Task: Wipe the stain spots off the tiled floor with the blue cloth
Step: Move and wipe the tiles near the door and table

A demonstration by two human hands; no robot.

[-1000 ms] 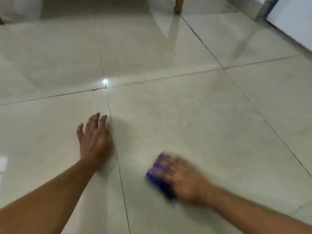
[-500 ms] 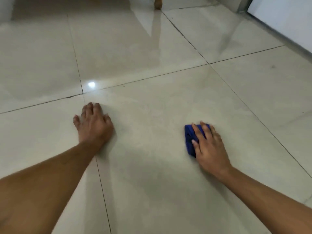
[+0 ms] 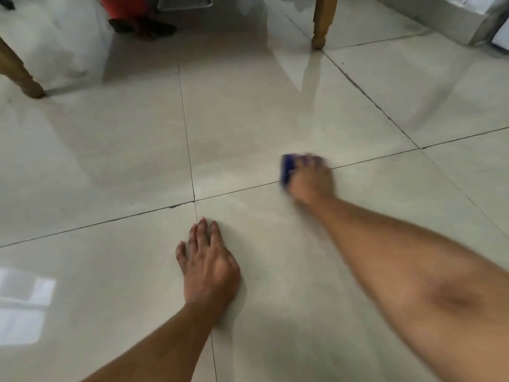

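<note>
Left hand [image 3: 208,267] lay flat, fingers straight; right hand [image 3: 311,177] was blurred, arm stretched forward, pressing down.

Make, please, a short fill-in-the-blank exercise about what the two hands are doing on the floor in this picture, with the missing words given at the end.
1. The right hand presses a cloth of ____ colour on the tiled floor.
2. The left hand lies ____ on the floor and holds nothing.
3. The cloth sits on a dark grout ____ between two tiles.
4. The furniture leg beyond the cloth is made of ____.

Missing words: blue; flat; line; wood
</note>
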